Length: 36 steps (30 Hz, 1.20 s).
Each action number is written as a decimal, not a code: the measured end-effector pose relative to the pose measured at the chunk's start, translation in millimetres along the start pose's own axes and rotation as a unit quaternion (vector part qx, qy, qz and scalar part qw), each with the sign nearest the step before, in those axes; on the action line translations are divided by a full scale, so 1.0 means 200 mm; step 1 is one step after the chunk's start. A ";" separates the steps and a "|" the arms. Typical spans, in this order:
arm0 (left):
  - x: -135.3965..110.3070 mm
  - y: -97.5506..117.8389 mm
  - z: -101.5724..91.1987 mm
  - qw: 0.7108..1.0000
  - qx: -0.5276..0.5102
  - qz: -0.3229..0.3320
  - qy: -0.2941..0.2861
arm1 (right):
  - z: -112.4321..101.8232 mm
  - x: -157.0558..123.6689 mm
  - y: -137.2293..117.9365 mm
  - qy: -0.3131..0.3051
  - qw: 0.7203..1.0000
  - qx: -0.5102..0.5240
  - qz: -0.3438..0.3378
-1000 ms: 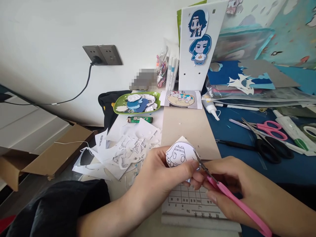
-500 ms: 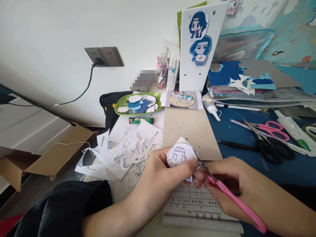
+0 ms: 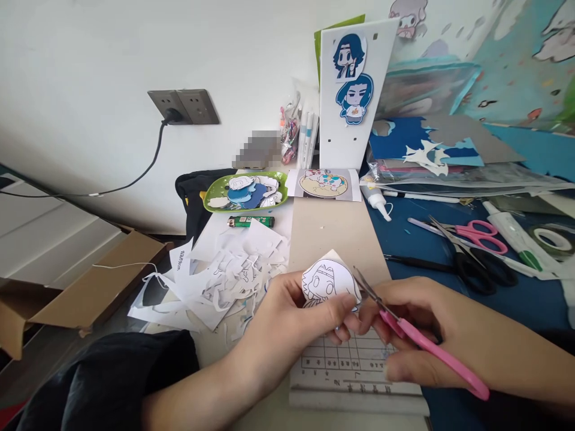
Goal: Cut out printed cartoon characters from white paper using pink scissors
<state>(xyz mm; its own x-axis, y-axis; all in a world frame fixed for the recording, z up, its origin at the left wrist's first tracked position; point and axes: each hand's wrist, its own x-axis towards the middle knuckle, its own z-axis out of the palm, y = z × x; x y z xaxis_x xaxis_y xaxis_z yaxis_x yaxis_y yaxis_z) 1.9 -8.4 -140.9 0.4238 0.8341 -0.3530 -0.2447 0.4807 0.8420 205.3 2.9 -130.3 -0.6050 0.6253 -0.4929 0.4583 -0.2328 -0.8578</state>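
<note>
Between the thumb and fingers of my left hand is a paper cutout with a line drawing of a long-haired character in a headband. The thumb covers its lower right part. My right hand grips pink-handled scissors. Their blades point up and left beside the cutout's right edge, a little apart from it. Beneath both hands lies a printed booklet with a table grid on it.
White paper scraps are heaped on the left. Behind them are a green lighter and a green dish of cutouts. Black scissors, a second pink-handled pair and a glue bottle lie on the right.
The scissor blades have come away from the cutout's right edge, with a gap now between them. My right thumb has loosened off the handle. The whole view has shifted slightly.
</note>
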 end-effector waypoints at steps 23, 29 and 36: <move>0.01 0.04 0.02 0.988 0.137 -0.066 -0.008 | 0.00 0.04 -0.02 0.133 0.982 0.082 -0.107; 0.01 0.06 0.03 0.994 0.099 -0.031 0.017 | 0.00 0.02 -0.02 0.132 0.981 0.110 -0.087; 0.01 0.03 0.03 0.994 0.065 0.039 0.081 | 0.00 0.01 -0.01 0.140 0.981 0.086 -0.107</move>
<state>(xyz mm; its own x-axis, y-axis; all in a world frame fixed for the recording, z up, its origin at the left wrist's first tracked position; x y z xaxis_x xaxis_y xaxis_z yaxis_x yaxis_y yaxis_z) 6.2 -6.0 -133.3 0.2601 0.9051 -0.3363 -0.1515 0.3823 0.9116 201.8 4.7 -129.5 -0.4617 0.8481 -0.2599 0.2083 -0.1812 -0.9611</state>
